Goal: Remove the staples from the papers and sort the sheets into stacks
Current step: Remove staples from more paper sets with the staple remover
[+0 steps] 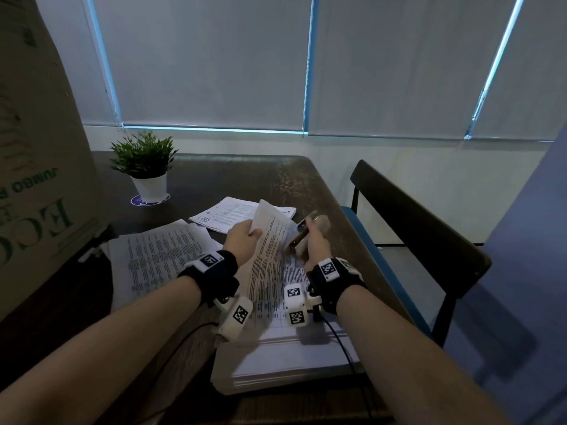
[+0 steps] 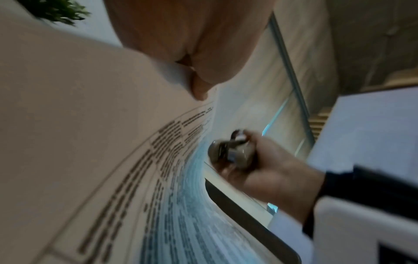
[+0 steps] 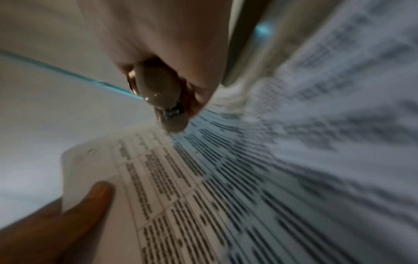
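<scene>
My left hand (image 1: 242, 240) pinches the top corner of a printed sheet (image 1: 267, 256) and lifts it so it curls up off the thick paper stack (image 1: 291, 357) at the table's near edge. The same sheet (image 2: 135, 169) fills the left wrist view, with the thumb on its edge. My right hand (image 1: 316, 243) grips a beige stapler-like tool (image 1: 303, 237) just right of the lifted sheet, above the stack. That tool (image 3: 162, 92) shows between the fingers in the right wrist view, close to the sheet (image 3: 181, 187). The tool (image 2: 228, 151) is blurred in the left wrist view.
A spread of printed sheets (image 1: 162, 256) lies left of the stack, and another small pile (image 1: 227, 214) lies behind the hands. A potted plant (image 1: 147, 167) and a large cardboard box (image 1: 36, 167) stand at the left. A chair (image 1: 414, 234) borders the table's right edge.
</scene>
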